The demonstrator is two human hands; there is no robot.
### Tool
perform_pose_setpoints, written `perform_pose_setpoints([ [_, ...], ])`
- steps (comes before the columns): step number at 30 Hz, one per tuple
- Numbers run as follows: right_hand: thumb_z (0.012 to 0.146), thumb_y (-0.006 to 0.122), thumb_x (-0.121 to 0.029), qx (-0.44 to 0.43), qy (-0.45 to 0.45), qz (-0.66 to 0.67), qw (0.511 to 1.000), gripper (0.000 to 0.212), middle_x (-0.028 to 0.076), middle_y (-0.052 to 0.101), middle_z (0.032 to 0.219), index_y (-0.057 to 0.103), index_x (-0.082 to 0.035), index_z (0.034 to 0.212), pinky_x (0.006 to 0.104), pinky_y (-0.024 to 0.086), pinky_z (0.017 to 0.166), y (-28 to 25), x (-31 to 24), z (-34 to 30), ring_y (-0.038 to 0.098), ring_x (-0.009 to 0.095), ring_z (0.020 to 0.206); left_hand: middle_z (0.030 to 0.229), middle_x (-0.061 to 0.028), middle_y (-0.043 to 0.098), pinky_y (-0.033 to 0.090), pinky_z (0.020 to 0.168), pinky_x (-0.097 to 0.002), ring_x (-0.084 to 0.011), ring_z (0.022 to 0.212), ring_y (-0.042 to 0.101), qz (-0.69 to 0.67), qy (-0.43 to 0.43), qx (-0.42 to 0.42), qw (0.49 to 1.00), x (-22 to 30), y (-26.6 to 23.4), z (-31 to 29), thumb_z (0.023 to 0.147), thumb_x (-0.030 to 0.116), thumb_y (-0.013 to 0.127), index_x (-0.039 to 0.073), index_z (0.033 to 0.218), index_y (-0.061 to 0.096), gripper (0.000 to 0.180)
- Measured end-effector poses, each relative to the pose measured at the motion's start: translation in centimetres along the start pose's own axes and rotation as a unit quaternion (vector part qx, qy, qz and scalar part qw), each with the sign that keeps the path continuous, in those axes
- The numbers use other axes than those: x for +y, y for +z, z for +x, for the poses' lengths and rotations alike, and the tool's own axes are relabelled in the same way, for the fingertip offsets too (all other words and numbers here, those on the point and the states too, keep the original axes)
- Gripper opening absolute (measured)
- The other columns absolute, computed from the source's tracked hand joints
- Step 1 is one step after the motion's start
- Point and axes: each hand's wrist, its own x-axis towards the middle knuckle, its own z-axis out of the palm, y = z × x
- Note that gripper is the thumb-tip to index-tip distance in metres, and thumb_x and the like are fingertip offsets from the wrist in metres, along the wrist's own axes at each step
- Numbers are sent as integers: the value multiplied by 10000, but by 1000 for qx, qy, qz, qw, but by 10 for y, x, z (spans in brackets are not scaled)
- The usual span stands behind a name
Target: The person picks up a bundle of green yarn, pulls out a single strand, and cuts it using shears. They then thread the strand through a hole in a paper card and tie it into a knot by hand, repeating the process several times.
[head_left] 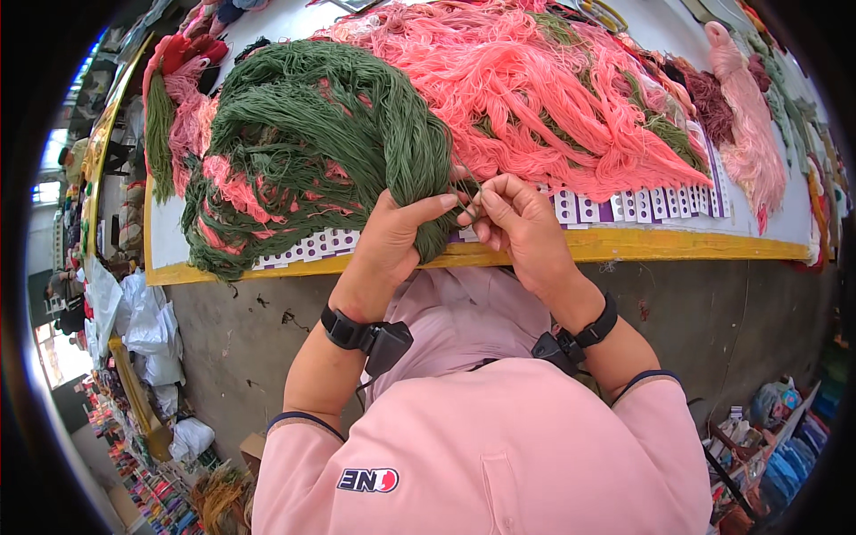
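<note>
A large skein of dark green thread [303, 116] spreads over the left half of the table, its thick bundle curving down toward me. My left hand [406, 227] is wrapped round the lower end of that bundle, thumb stretched to the right. Close beside it, my right hand [517, 218] pinches thin green strands [473, 203] between thumb and forefinger. The strands run from the skein's right edge. Behind and to the right lies a heap of pink thread [544, 98] with olive green strands mixed in. Some pink thread [239, 189] shows through the green.
White cards with round holes [637, 205] line the table's yellow front edge [669, 244]. Red and pink skeins [183, 67] hang at the left corner; a pale pink skein [744, 134] lies at the right. White plastic bags [152, 321] stand left of the table.
</note>
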Motion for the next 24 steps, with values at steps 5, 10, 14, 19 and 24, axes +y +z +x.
perform_pose_setpoints([
  [5, 1015, 494, -177, 8, -14, -16, 1000, 129, 65, 656, 889, 549, -71, 968, 173, 405, 561, -2, 2, 0, 526, 49, 656, 992, -146, 642, 535, 816, -361, -229, 909, 639, 19, 3, -6, 1000, 2, 4, 0, 839, -46, 621, -59, 1195, 559, 361],
  [10, 1008, 507, -175, 52, -14, 41, 998, 119, 29, 637, 878, 547, -66, 980, 177, 400, 569, -1, 1, 1, 506, 48, 661, 1058, -139, 647, 534, 854, -367, -225, 949, 644, 26, 11, -24, 999, 1, 3, 0, 828, -63, 617, -45, 1204, 557, 381],
  [14, 987, 549, -164, 34, 32, 33, 998, 118, 2, 614, 845, 571, -50, 966, 184, 404, 575, 4, -6, -1, 486, 37, 657, 1115, -119, 646, 533, 868, -358, -207, 962, 643, 59, 24, -5, 998, 0, 4, -1, 822, -68, 620, -35, 1212, 561, 396],
  [19, 928, 645, -157, 0, -15, -148, 989, 107, -54, 546, 761, 617, -62, 970, 178, 351, 565, 5, -6, 1, 459, 20, 650, 1142, -113, 637, 530, 874, -343, -192, 977, 638, 67, 12, -2, 998, 0, 3, 0, 823, -62, 630, -25, 1207, 570, 391],
  [24, 912, 663, -123, -11, -3, -115, 993, 84, -62, 545, 771, 633, -52, 944, 179, 336, 569, 5, -11, -3, 433, 13, 650, 1147, -114, 639, 523, 891, -338, -195, 1004, 637, 54, 21, -1, 998, -1, 3, -2, 826, -51, 644, -13, 1211, 573, 394],
])
